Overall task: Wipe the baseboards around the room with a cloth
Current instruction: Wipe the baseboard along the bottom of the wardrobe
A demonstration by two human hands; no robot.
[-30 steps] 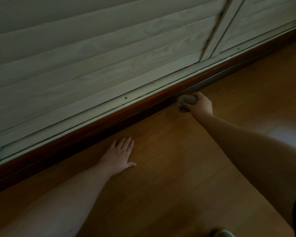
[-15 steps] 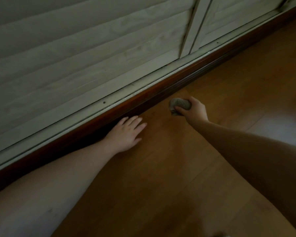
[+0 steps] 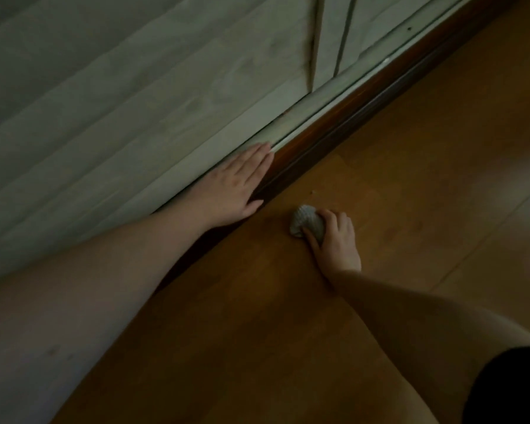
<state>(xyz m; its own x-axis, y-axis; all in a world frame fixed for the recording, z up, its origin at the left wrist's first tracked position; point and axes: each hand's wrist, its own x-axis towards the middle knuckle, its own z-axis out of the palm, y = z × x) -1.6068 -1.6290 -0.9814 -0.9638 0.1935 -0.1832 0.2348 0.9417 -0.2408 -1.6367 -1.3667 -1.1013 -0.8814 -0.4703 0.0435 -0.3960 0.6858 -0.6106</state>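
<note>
Pale, perhaps wooden panelling (image 3: 135,96); wooden floor (image 3: 410,179).

two hands are showing: the left hand (image 3: 233,191), fingers flat and together, and the right hand (image 3: 337,243), curled round a wad; one cloth (image 3: 306,223) is lying balled and grey under that hand; two bare forearms are reaching in, one from each lower corner; one dark baseboard (image 3: 334,130) is running along the foot of the wall; one pale rail (image 3: 328,102) is sitting just above it; two slatted panels are showing, a wide panel (image 3: 135,96) and a narrower one to its right; one wooden floor (image 3: 410,163) is filling the rest; one black sleeve (image 3: 514,387) is showing at the lower right corner
</note>
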